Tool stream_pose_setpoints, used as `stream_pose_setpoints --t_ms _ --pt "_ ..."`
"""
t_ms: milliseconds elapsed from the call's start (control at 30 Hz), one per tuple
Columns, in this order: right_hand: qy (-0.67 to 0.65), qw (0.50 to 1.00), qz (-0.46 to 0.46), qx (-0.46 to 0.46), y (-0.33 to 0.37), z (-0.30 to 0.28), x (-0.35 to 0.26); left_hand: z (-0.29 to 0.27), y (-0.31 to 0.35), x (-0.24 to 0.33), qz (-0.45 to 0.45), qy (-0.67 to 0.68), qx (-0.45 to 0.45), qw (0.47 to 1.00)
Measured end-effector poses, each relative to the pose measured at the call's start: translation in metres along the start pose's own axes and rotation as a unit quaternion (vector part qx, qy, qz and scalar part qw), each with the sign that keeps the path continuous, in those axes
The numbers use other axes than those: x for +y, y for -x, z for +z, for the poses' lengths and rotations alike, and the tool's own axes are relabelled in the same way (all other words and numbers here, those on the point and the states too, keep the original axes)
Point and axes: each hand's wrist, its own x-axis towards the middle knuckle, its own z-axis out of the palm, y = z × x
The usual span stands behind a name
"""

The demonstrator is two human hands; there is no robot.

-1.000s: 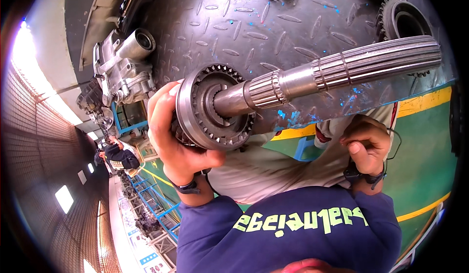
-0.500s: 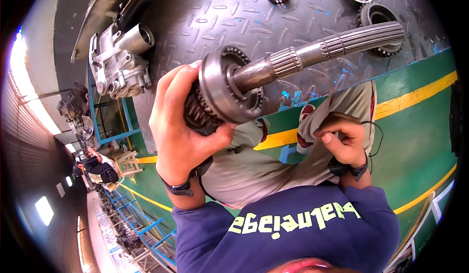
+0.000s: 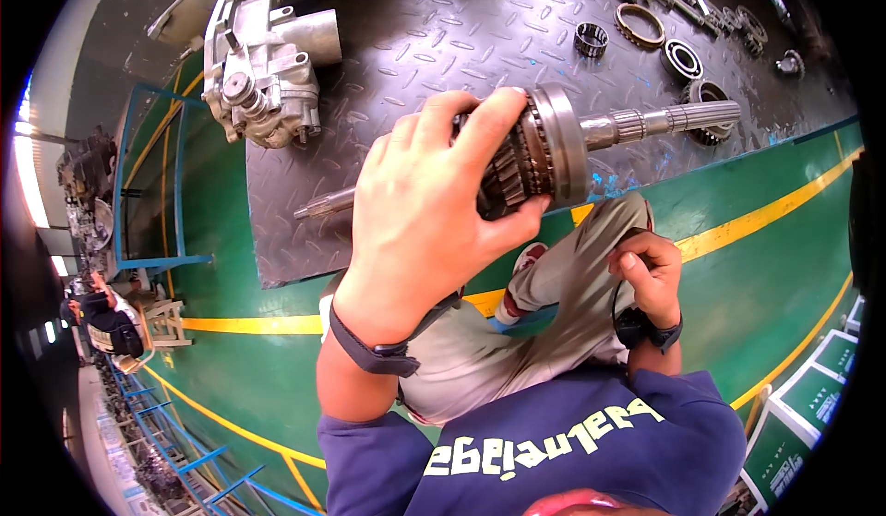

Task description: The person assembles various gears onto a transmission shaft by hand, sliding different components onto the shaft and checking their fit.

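Note:
My left hand (image 3: 420,207) is wrapped from above round a gear cluster on a splined steel shaft (image 3: 660,121), thumb at its near side. A smooth wide ring (image 3: 565,138) sits on the shaft just right of my fingers. The shaft lies almost level over the front of the table, its thin end (image 3: 325,204) sticking out left of my hand. Whether it touches the table I cannot tell. My right hand (image 3: 651,271) is curled closed by my knee, away from the shaft; its palm is hidden, with a dark cord near the wrist.
On the metal checker-plate table (image 3: 415,54) stand a cast housing (image 3: 268,82) at left, a needle bearing cage (image 3: 591,41), a ball bearing (image 3: 670,57) and a toothed gear (image 3: 706,89). Several rods (image 3: 678,4) lie farther back. A person (image 3: 111,322) sits far left.
My left hand has lowered the shaft away from my head and levelled it, so its thin left end now shows. The view has shifted. My right hand stays curled near my knee.

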Motion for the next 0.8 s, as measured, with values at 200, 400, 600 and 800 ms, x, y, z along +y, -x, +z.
stream_pose_setpoints --t_ms 200,400,600,800 --pt "0.018 0.998 -0.058 0.029 -0.011 0.008 -0.033 -0.001 0.006 -0.001 0.004 -0.011 0.025 1.0" --pt "-0.012 0.993 -0.071 0.091 -0.027 0.027 -0.064 -0.001 0.009 -0.001 -0.015 -0.034 0.01 0.999" --pt "-0.232 0.969 0.046 0.074 -0.073 0.042 -0.119 -0.002 0.0 -0.002 -0.008 -0.045 -0.006 0.999" --pt "-0.175 0.968 0.115 0.141 -0.089 0.057 -0.123 0.006 -0.001 -0.014 0.021 -0.054 0.083 0.995"
